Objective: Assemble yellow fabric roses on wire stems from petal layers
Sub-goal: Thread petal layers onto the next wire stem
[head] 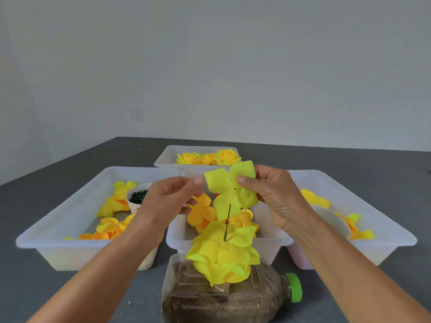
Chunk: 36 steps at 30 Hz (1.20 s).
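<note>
Nearest the camera, a plastic bottle (224,297) w/ a green cap (294,287) is laid on its side on the grey table (46,287), filled w/ brown grainy stuff. A dark wire stem (227,222) is stood upright from it, and a bunch of yellow petal layers (224,257) is already threaded on the stem, resting just above the bottle.

Above the stem tip, a single four-lobed yellow petal layer (231,190) is held up in the air. It is pinched by the right hand (272,197): thumb pressed on the front near the centre hole, other fingers curled behind the fabric. The left hand (170,201) is raised just beside the petal's left lobe, fingers loosely curled, thumb and forefinger tips close together at the lobe's edge; whether fabric is actually gripped there can't be told.

Behind the hands, a small white tray (177,238) is seen w/ orange-yellow petal pieces (201,213) in it. A big tray (58,229) on the left is loaded w/ more yellow and orange petals, plus a white cup (136,201) of dark green bits. Another big tray (377,220) on the right holds yellow petals and a white bowl (333,220). A far tray (168,157) holds finished yellow roses (210,157). A wall socket (138,112) is set in the white wall.
</note>
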Tool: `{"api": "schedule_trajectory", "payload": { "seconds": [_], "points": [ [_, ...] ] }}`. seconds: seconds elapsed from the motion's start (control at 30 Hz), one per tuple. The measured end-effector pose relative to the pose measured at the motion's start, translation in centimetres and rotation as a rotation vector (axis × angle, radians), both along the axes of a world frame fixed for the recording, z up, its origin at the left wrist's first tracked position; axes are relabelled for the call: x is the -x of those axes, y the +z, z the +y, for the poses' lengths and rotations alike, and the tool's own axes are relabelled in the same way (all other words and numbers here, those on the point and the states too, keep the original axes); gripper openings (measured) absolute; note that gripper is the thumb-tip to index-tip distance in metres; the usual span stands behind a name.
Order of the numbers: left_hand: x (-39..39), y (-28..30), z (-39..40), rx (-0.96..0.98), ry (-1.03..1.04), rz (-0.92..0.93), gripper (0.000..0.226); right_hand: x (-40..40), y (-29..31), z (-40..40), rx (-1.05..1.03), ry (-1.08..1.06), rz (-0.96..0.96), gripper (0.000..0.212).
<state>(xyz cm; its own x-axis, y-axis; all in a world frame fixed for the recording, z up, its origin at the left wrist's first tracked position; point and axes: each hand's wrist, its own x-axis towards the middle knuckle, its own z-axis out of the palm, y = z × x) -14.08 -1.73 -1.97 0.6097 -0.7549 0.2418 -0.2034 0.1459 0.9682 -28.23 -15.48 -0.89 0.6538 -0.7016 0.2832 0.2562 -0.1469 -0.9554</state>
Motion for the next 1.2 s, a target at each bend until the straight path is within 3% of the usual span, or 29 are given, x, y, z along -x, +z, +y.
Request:
{"api": "schedule_trajectory", "payload": {
  "seconds": [0.1,0.23,0.43,0.53,0.63,0.77,0.97,1.2],
  "points": [
    [0.1,0.6,-0.9,-0.081,-0.056,-0.049,0.048,-0.5,-0.2,0.4,0.067,0.03,-0.023,0.011],
    [0.0,0.0,-1.7,0.047,-0.07,-0.044,0.007,-0.5,-0.5,0.5,0.185,0.081,-0.032,0.019],
    [0.3,-1.0,-1.8,0.292,0.014,-0.201,0.031,-0.3,-1.5,0.4,0.525,-0.127,-0.03,0.023],
    [0.6,-1.5,-1.8,0.364,0.004,-0.238,0.028,-0.3,-1.7,0.4,0.936,-0.337,-0.142,0.004],
    [0.5,-1.6,-1.8,0.421,-0.012,-0.256,0.032,-0.5,-1.8,0.3,1.192,-0.487,-0.178,0.007],
    [0.5,-1.5,-1.6,0.442,-0.019,-0.33,0.04,-0.4,-1.9,0.3,1.254,-0.559,-0.187,0.02],
    [0.9,-1.3,-0.9,0.437,-0.015,-0.353,0.044,-0.1,-1.4,0.7,1.25,-0.595,-0.206,0.025],
    [1.8,-0.4,-0.1,0.377,-0.072,-0.035,0.032,0.5,-0.7,1.0,1.153,-0.605,-0.225,0.011]
  ]
}}
